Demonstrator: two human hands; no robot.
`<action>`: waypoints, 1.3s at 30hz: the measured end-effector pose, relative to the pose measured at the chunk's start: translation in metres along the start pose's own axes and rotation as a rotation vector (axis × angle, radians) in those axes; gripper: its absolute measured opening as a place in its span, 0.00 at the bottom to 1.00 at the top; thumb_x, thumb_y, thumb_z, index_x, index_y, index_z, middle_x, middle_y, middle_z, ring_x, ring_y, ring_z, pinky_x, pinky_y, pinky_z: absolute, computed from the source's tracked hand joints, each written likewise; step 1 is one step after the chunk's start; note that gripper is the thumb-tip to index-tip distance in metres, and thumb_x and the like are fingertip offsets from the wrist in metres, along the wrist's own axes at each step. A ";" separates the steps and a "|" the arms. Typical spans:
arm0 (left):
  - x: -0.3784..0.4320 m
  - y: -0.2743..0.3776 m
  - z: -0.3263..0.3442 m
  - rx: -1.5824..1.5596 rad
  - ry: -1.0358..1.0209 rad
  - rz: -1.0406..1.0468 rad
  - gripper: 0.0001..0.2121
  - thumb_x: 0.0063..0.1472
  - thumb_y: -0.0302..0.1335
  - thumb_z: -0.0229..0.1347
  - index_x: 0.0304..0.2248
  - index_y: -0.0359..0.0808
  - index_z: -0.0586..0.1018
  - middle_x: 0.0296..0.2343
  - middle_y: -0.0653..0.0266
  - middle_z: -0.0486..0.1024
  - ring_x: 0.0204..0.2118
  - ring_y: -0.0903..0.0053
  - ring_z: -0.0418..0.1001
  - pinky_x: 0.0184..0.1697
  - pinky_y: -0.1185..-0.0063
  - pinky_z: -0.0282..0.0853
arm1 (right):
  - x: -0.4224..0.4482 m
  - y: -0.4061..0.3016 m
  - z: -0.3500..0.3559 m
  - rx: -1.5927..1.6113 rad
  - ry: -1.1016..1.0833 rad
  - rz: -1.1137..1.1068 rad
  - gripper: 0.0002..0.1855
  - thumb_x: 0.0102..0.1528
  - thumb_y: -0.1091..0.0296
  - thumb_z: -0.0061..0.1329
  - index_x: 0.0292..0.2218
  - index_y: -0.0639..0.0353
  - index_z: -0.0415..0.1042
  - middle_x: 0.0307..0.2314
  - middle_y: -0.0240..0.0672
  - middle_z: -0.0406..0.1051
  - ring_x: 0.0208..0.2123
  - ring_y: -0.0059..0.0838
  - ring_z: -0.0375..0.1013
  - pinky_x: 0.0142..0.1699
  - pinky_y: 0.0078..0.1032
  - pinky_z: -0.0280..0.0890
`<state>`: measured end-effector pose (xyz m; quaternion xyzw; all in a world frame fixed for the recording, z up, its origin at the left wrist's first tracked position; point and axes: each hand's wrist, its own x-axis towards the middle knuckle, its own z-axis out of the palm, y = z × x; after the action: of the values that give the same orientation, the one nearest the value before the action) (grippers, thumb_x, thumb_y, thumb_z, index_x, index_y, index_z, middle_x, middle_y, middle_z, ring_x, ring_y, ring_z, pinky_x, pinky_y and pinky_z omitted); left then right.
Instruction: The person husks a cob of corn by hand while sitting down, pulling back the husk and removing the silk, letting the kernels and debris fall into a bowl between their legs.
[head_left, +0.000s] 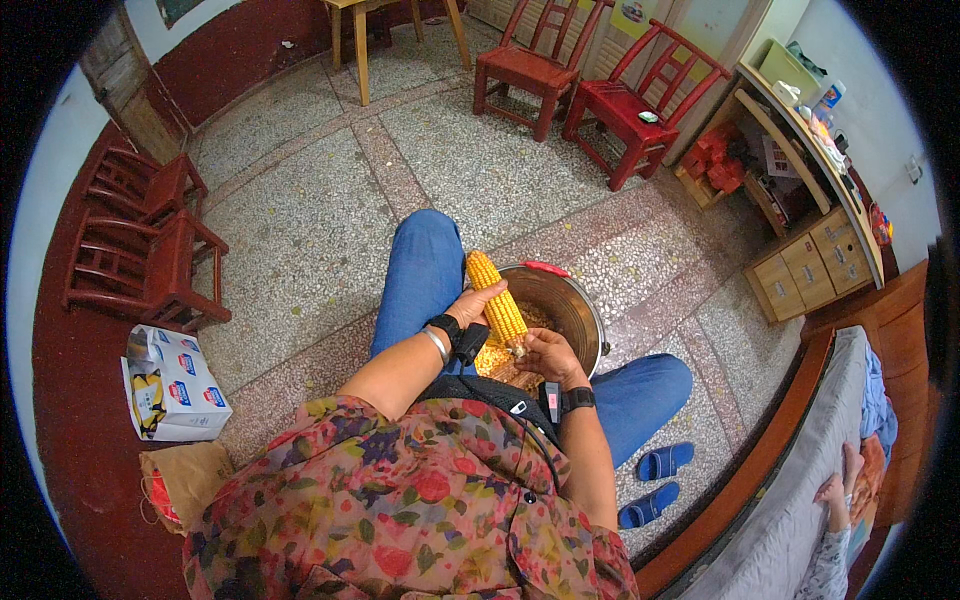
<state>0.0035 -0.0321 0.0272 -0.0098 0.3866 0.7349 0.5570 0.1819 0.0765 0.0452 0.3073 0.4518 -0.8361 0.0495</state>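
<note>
An ear of yellow corn (496, 300) is tilted over a metal bucket (583, 307) between my knees. Around the middle of the ear my left hand (474, 304) is closed, with the thumb across the kernels. My right hand (551, 354) has its fingertips at the lower end of the same ear, where some pale cob shows. Loose yellow kernels (491, 360) lie below my hands, at the near side of the bucket. A red grip (545, 267) is on the bucket's far rim. My hands partly hide what is inside.
Blue slippers (665, 460) lie on the floor at the right, beside a bed (780, 450) where another person's bare feet (840, 476) and leg show. Red wooden chairs (626, 120) stand ahead and at the left. A white carton (180, 382) and a paper bag (191, 472) are at the left.
</note>
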 end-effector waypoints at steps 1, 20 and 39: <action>0.001 0.000 0.001 -0.006 0.003 0.005 0.16 0.52 0.34 0.59 0.37 0.36 0.69 0.31 0.63 0.71 0.35 0.70 0.70 0.40 0.70 0.67 | 0.001 0.000 -0.001 0.004 -0.012 0.003 0.11 0.56 0.66 0.42 0.39 0.59 0.65 0.29 0.34 0.70 0.24 0.30 0.72 0.31 0.29 0.70; 0.007 -0.005 -0.006 0.042 0.046 0.039 0.17 0.51 0.34 0.59 0.37 0.36 0.69 0.31 0.63 0.71 0.35 0.70 0.71 0.40 0.71 0.67 | 0.004 0.004 -0.002 -0.161 0.131 -0.054 0.03 0.50 0.70 0.48 0.27 0.58 0.68 0.19 0.32 0.69 0.19 0.25 0.71 0.26 0.23 0.70; 0.007 -0.006 -0.007 0.058 0.030 0.078 0.18 0.51 0.33 0.59 0.39 0.35 0.67 0.33 0.62 0.70 0.37 0.68 0.70 0.39 0.69 0.68 | 0.004 0.004 -0.003 -0.193 0.072 -0.103 0.04 0.51 0.73 0.48 0.25 0.60 0.67 0.21 0.32 0.69 0.21 0.24 0.69 0.26 0.22 0.67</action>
<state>0.0024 -0.0298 0.0159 0.0105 0.4163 0.7442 0.5223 0.1814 0.0770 0.0391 0.3075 0.5468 -0.7785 0.0194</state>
